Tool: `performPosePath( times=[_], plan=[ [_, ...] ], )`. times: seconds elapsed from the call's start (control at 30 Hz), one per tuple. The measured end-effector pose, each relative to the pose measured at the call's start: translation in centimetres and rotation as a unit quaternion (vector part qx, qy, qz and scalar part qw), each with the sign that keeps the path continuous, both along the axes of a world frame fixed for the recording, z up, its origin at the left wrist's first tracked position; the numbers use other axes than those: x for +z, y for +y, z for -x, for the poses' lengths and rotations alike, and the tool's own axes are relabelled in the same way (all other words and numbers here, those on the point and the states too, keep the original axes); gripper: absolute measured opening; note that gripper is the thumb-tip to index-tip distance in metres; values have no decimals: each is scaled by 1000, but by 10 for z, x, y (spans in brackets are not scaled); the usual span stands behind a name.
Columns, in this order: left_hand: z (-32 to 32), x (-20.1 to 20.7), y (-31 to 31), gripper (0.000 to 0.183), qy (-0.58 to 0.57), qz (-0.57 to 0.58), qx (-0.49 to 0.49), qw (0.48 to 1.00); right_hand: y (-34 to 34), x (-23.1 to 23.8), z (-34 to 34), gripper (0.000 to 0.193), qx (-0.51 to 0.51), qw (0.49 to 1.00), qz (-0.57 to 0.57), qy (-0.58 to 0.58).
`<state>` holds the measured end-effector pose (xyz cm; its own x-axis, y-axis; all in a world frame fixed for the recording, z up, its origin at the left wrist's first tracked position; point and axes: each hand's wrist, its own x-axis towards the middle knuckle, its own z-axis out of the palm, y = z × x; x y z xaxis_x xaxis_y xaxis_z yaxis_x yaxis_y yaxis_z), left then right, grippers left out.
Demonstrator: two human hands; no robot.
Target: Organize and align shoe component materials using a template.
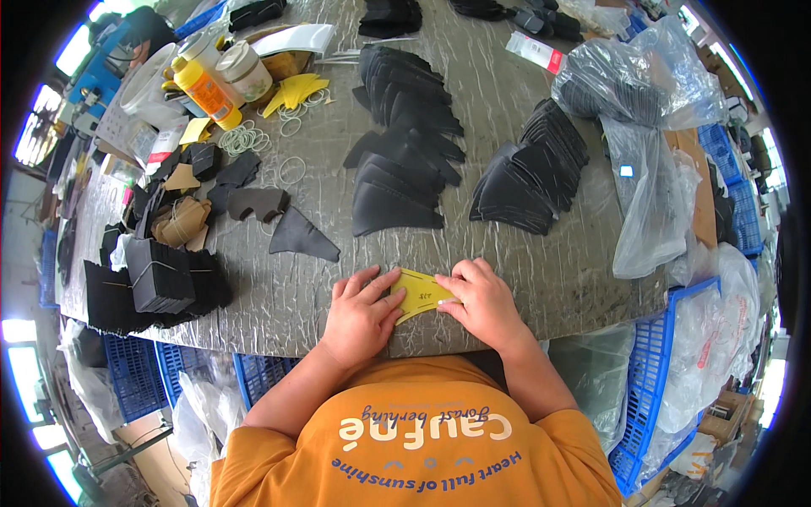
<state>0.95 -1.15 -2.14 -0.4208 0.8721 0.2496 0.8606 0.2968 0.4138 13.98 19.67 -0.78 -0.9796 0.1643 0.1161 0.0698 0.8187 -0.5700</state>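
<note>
A yellow card template (416, 296) with handwritten marks lies near the table's front edge between my hands. My left hand (361, 314) holds its left side, fingertips pressed on it. At its right side, my right hand (483, 306) pinches a small white marking stick (449, 301), its fingers also touching the card. Whether a dark piece lies beneath the card cannot be seen. Farther off, a fanned stack of black cut pieces (397, 198) sits ahead, with another stack (528, 177) to its right. A single black piece (302, 235) lies beyond my left hand.
Bundled black pieces (160, 277) stand at the left edge. Behind them are rubber bands (243, 139), a yellow bottle (205, 91) and jars (245, 72). Plastic bags (646, 194) cover the right side; blue crates (646, 384) stand below the table edge.
</note>
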Motion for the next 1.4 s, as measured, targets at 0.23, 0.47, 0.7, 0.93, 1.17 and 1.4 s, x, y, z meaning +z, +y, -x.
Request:
performPosePath(
  times=[0.23,0.47,0.7,0.93,1.17,1.4],
  plan=[
    [1,4,0,33,-2,13,13,1000,-4,15,5,4,-55,979,62,186],
    [3,4,-2,30,-14,25,13,1000,-7,8,-5,23,-42,999,13,-13],
    [8,7,0,29,-49,24,6,998,-3,-7,-9,34,-44,998,4,44],
    [8,5,-1,29,-50,22,5,998,-1,-9,-8,32,-40,998,9,43],
    [11,6,-2,30,-59,29,0,998,-1,-8,-8,33,-40,998,15,41],
    [12,6,-1,30,-64,28,-6,998,-1,-10,-8,34,-43,998,13,38]
  ],
)
